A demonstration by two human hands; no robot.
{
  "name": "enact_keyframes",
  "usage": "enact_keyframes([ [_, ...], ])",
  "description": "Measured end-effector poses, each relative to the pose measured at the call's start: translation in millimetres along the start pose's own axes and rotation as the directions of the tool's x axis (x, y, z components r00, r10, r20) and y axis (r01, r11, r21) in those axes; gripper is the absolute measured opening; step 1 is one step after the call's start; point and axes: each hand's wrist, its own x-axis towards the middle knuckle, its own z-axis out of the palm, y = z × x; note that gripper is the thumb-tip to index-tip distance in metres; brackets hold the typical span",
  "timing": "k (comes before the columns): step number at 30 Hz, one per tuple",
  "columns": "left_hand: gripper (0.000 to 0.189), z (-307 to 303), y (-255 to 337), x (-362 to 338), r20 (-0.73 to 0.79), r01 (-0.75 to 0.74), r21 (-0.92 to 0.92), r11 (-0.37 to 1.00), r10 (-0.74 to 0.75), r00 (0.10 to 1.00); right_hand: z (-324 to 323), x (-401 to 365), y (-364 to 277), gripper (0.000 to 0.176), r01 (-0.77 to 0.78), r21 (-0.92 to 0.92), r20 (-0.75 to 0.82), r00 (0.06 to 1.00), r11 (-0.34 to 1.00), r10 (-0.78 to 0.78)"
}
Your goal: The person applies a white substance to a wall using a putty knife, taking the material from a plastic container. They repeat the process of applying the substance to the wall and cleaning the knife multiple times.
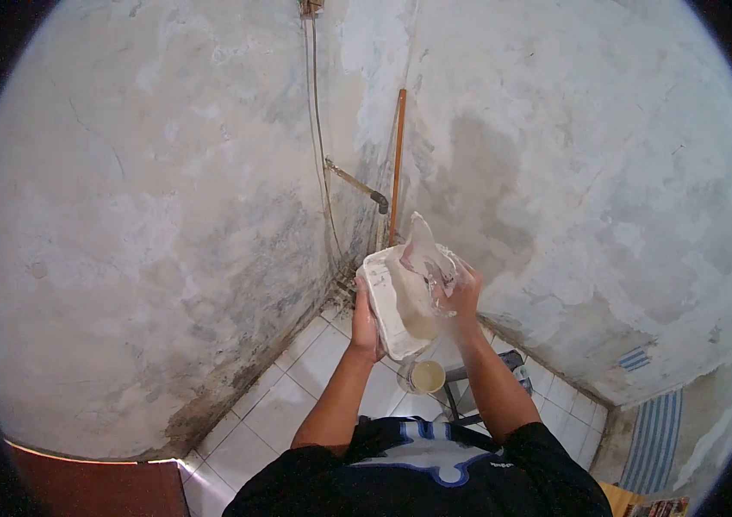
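Note:
My left hand (367, 326) grips the left side of a white rectangular tub (388, 303), held tilted in front of me. Pale, wet-looking putty (417, 312) coats its inside. Over the tub's right side, my right hand (464, 300) is closed on a flat, pointed putty scraper (423, 252) smeared with the same pale stuff. The scraper's tip points up and toward the wall corner. Its handle is hidden by my fingers, which are smeared with putty and partly blurred.
Below the tub stands a round container (427, 377) of pale liquid, beside a grey stool (462, 398). An orange-brown pole (398, 159) leans in the corner, near a pipe (354, 182) sticking out. Patchy plastered walls (168, 189) meet above white floor tiles (284, 409). A brown panel (94, 482) lies lower left.

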Motion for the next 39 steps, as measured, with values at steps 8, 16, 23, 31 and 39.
enact_keyframes([
  [8, 0.069, 16, 4, 0, -0.008, 0.033, 0.056, 0.998, -0.033, 0.999, -7, 10, 12, 0.04, 0.215, -0.112, 0.068, 0.976, 0.97, -0.208],
  [16, 0.07, -4, 15, 2, -0.049, 0.061, 0.071, 0.996, -0.058, 0.997, -20, 29, -6, 0.034, 0.082, 0.099, 0.369, 0.922, 0.992, -0.113],
  [23, 0.071, -3, 15, 2, -0.07, -0.033, -0.001, 0.999, 0.033, 0.997, -27, 11, -31, 0.028, -0.249, 0.037, 0.096, 0.965, 0.968, 0.245],
  [31, 0.07, 0, 4, 12, -0.127, -0.317, 0.044, 0.947, 0.32, 0.939, -23, -18, -32, 0.029, -0.24, 0.023, 0.027, 0.97, 0.97, 0.24],
  [39, 0.07, -8, 5, 15, -0.091, -0.382, -0.005, 0.924, 0.38, 0.92, -14, -15, -26, 0.022, -0.028, -0.043, 0.105, 0.994, 0.999, 0.032],
])
